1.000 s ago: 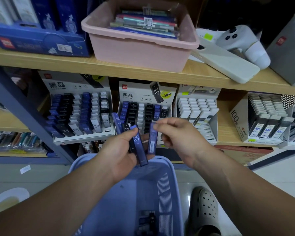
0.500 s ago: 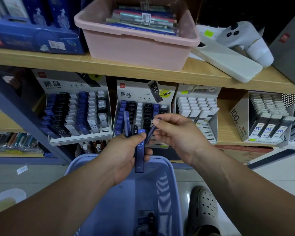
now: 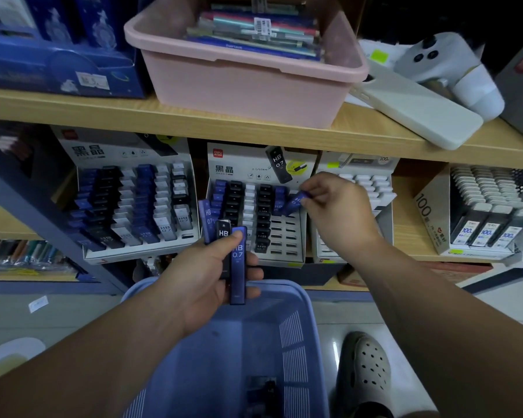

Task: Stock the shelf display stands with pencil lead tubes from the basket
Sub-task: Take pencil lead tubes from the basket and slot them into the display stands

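Head view: right hand (image 3: 335, 212) pinches a blue lead tube (image 3: 295, 203) tilted over the empty slots (image 3: 284, 236) near the right edge of the middle display stand (image 3: 239, 176); left hand (image 3: 206, 282) grips a bunch of HB 0.7 tubes (image 3: 238, 267) above the far rim of the blue basket (image 3: 230, 357)

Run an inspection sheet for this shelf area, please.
Surface: wooden shelf board above the stands.
Job's things: white cardboard display stand, empty slots at its right; blue plastic basket below, dark items inside.
Clutter: pink plastic tub of stationery, pale phone case on the shelf.
Hands: left hand grips a bundle of blue and black lead tubes; right hand pinches one blue lead tube at the stand.
Cables: nothing seen.
Surroundings: beige perforated clog on the floor.
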Motion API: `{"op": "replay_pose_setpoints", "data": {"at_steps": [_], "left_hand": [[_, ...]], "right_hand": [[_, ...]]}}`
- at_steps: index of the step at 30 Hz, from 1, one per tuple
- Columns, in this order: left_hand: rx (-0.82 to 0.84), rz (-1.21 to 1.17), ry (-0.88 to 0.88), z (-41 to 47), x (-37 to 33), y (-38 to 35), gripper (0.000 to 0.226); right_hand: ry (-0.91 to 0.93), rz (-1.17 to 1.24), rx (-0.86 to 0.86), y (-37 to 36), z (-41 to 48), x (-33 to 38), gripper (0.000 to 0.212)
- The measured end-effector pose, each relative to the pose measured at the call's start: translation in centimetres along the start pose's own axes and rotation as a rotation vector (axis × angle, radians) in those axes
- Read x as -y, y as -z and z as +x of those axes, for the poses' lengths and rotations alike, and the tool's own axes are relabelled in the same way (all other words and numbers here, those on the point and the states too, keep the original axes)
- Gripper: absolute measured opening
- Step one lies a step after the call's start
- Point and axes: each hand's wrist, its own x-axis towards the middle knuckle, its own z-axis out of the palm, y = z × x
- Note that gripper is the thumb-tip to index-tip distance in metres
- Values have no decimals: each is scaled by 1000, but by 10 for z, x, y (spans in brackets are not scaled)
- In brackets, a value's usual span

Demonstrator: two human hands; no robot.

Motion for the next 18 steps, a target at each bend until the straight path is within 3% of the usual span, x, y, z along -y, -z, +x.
{"op": "replay_pose_setpoints", "data": {"at_steps": [7, 18], "left_hand": [[-5, 13, 30, 3, -4, 12, 24], [-7, -62, 41, 6, -7, 16, 17]], "right_hand": [[99, -137, 74, -19, 8, -8, 21], [161, -138, 93, -25, 14, -10, 20]]}}
